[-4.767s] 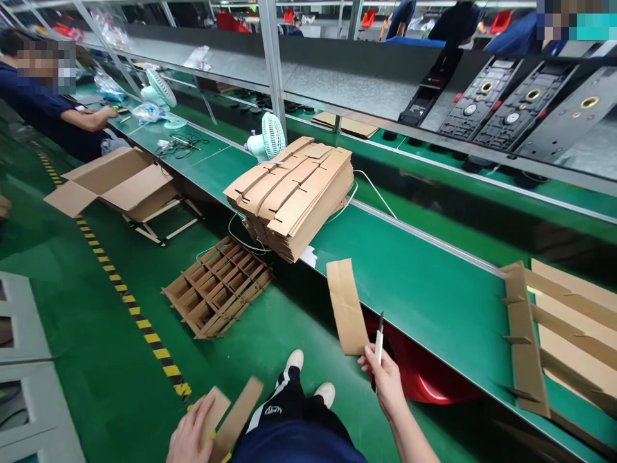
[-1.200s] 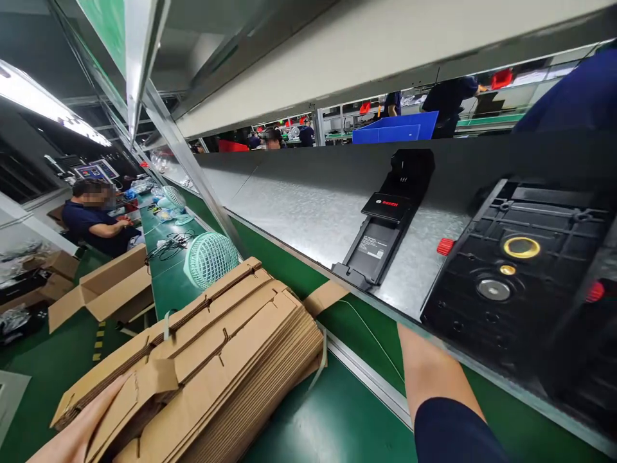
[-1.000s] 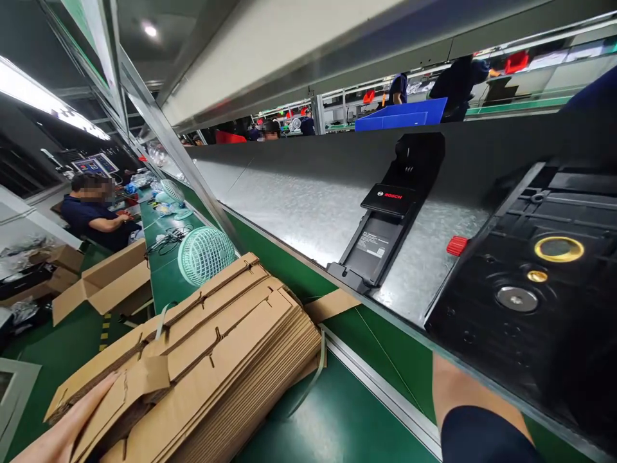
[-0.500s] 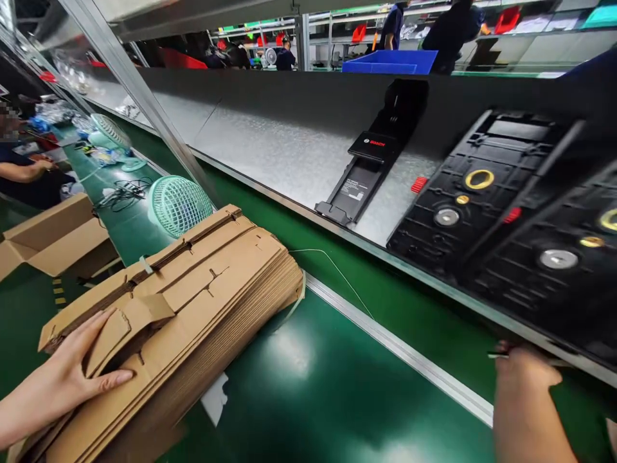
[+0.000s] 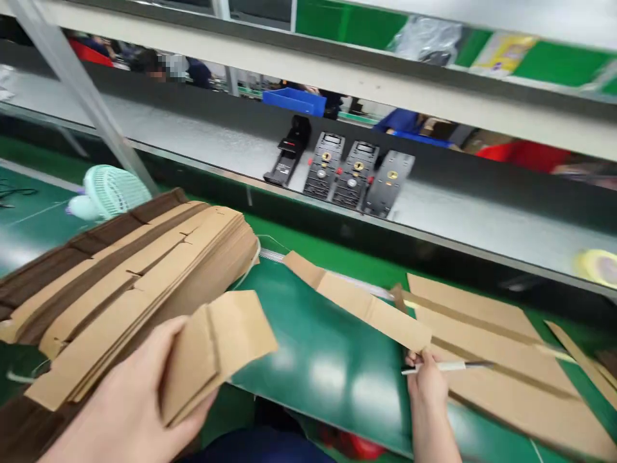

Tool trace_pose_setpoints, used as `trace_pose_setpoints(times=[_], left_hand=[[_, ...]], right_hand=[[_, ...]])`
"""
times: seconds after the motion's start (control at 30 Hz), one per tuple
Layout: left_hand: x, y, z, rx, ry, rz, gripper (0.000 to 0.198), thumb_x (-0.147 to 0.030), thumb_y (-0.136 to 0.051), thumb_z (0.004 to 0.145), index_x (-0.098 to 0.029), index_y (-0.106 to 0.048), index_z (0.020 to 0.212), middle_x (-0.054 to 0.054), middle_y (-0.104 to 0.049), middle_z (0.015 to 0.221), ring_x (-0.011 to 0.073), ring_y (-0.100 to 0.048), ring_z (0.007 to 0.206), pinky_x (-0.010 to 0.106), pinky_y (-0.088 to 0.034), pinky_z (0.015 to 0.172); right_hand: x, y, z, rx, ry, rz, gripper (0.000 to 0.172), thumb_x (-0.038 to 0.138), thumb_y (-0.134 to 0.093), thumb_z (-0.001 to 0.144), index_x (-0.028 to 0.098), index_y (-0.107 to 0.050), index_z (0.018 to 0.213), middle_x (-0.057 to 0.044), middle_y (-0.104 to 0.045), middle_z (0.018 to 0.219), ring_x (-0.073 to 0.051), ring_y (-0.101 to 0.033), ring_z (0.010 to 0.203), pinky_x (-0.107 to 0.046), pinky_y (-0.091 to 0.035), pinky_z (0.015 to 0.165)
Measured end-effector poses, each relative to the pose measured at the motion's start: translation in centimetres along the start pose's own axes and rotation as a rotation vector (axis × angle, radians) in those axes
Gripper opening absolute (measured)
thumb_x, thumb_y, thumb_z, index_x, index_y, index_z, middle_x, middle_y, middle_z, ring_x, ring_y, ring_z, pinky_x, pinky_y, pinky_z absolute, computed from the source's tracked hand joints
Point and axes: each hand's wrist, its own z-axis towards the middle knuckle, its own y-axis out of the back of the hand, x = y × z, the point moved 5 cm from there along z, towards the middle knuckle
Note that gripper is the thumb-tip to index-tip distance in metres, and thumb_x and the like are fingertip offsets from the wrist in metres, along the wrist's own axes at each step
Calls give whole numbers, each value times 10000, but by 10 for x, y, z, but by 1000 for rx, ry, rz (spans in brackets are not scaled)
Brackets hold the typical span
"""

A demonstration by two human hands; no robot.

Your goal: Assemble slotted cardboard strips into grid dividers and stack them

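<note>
Over the table (image 5: pixel 308 347), between its near and far edges: long cardboard strip (image 5: pixel 366 305), creased crosswise, held aloft, its loose end out by the far edge. Right hand (image 5: pixel 428 379) has the other end pinched and is closed round a white-handled knife (image 5: pixel 450 366) too, blade out, pointing right. Above the near edge, left hand (image 5: pixel 135 392) is clamped on a folded cardboard piece (image 5: pixel 241 328), flap sticking out to the right. Hands well apart.

Progress, my read: partway. Done: strip and folded piece are loose and in hand; cardboard panels (image 5: pixel 501 347) are out on the table right of the knife, darker bands between them. Can't tell if those are slotted together. No cut in contact that I can see; blade overlaps the panels in view only. Left: thick cardboard stack (image 5: pixel 168 270) toward the table's left, seems to overhang the near edge; plenty of layers in it.

Further out: green fan (image 5: pixel 116 193) behind the stack; dark units (image 5: pixel 328 170) in a row on the shelf (image 5: pixel 202 154) past the far edge; blurred yellow roll (image 5: pixel 600 267) at shelf right.
</note>
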Motion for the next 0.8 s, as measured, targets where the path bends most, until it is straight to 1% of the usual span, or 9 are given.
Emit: trace_pose_setpoints(times=[0.1,0.2,0.3,0.4,0.5,0.57,0.63,0.73,0.8], left_hand=[[-84,-44,-17,159,-431,-217,693,-448,-641,659,-241,-356,1255,112,-470,1338,302,-507,1184,419,-476,947],[-162,-97,-67,368,-795,-436,740,-451,-684,635,-202,-349,1247,171,-235,1493,354,-276,1359,531,-307,1085],[-221,-149,-136,642,-925,-547,940,-539,-760,516,-211,-320,1279,178,-333,1429,380,-340,1311,592,-289,1064],[-265,-187,-201,808,-888,-585,978,-492,-782,474,-221,-308,1285,135,-515,1224,334,-526,1115,492,-431,934],[-306,-210,-254,803,-864,-544,919,-458,-726,529,-230,-282,1300,108,-539,1164,300,-570,1012,436,-463,843],[-337,-226,-292,775,-883,-478,954,-478,-703,535,-225,-252,1337,116,-511,1202,308,-560,1026,442,-459,841],[-372,-249,-338,798,-932,-391,1001,-508,-693,529,-205,-244,1371,134,-491,1213,327,-552,1037,457,-453,845],[-424,-297,-415,989,-1029,-286,1137,-540,-721,483,-174,-204,1428,171,-464,1245,367,-532,1076,487,-440,879],[-456,-333,-463,1204,-1080,-273,1257,-538,-770,429,-172,-146,1457,194,-419,1323,390,-487,1154,498,-417,934]], right_hand=[[50,59,-68,-62,88,35,368,417,-772,592,195,-509,723,87,-436,484,-66,-399,414,-165,-293,366],[95,110,-142,-26,106,-48,372,466,-730,685,188,-564,869,78,-457,484,-62,-385,414,-158,-279,371],[126,164,-205,-58,65,-92,368,489,-696,729,193,-579,914,82,-426,472,-61,-362,400,-165,-271,367],[146,233,-249,-162,71,-19,289,462,-683,756,210,-587,859,81,-397,473,-59,-344,411,-166,-298,380],[143,299,-277,-163,56,104,388,542,-683,722,208,-605,904,5,-573,676,-55,-351,440,-176,-282,346],[125,337,-288,-176,11,133,591,606,-721,633,215,-586,1056,-78,-641,951,-62,-402,468,-178,-239,305],[101,373,-291,-274,-46,132,739,562,-792,554,241,-517,1161,-89,-634,1062,-90,-498,521,-175,-274,309],[73,439,-280,-499,-94,169,701,414,-845,534,262,-468,1105,8,-652,861,-147,-606,627,-187,-395,387],[66,497,-270,-632,-104,194,572,357,-851,534,249,-462,938,93,-563,614,-117,-556,505,-173,-362,362]])
